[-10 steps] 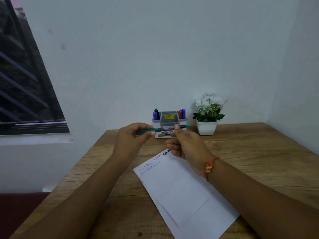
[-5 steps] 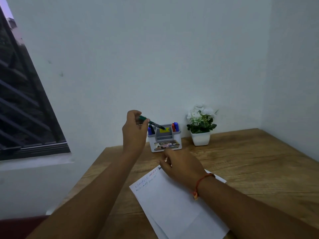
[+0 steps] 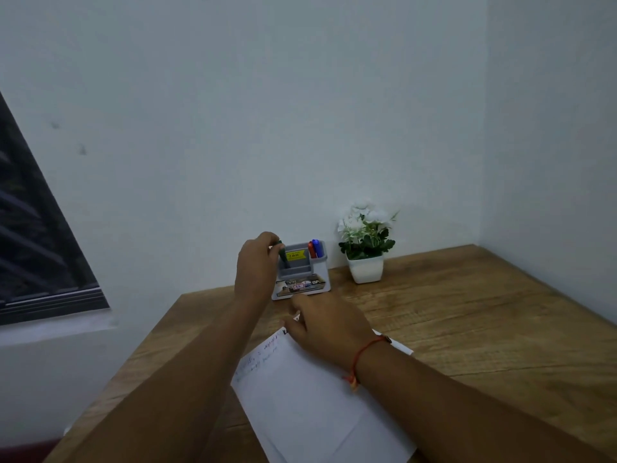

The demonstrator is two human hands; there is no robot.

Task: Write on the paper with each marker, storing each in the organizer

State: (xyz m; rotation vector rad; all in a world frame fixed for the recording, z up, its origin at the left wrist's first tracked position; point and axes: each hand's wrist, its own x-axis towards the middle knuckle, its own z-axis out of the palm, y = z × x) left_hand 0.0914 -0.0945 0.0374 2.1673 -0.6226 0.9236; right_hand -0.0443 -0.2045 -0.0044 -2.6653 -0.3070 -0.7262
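My left hand (image 3: 257, 265) grips a green marker (image 3: 283, 255), tip down at the left side of the grey and white organizer (image 3: 317, 274) by the wall; whether its tip is inside a slot is hidden by my fingers. A red marker (image 3: 311, 249) and a blue marker (image 3: 316, 247) stand in the organizer's right compartment. My right hand (image 3: 327, 325) lies flat on the upper end of the white paper (image 3: 317, 406), which shows a few lines of handwriting near its top left.
A small white pot with white flowers (image 3: 364, 248) stands right of the organizer against the wall. The wooden table (image 3: 484, 322) runs to a wall corner at right. A dark window (image 3: 33, 245) is at far left.
The capped green marker went from both hands to my left hand alone, which carried it to the organizer's left side and tipped it down. My right hand dropped onto the paper.
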